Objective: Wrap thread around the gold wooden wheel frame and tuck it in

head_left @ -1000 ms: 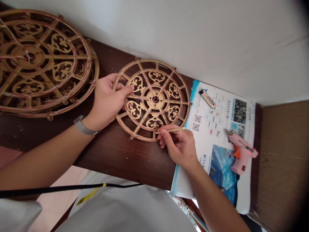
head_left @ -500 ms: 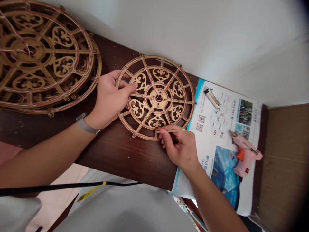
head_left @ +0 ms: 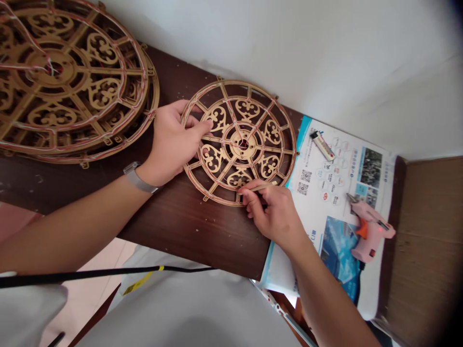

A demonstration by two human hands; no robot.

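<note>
A gold round openwork frame, with red and white wires along its rings and spokes, is held just over the dark table. My left hand grips its left rim, thumb on top and the other fingers partly hidden beneath. Between the thumb and fingers of my right hand is a thin pale stick. Its tip meets the frame's lower edge, near a spoke on the outer ring; whether it touches the wire there I cannot tell.
Larger gold wired frames are stacked at the left. On a printed sheet at the right lie a lighter and a pink glue gun with its light on. A cardboard box stands beyond; a white wall runs behind.
The whole view has shifted a little, so things sit slightly further right. The stick in my right hand is tilted more steeply; its tip stays at the frame's lower edge. My left hand keeps its grip.
</note>
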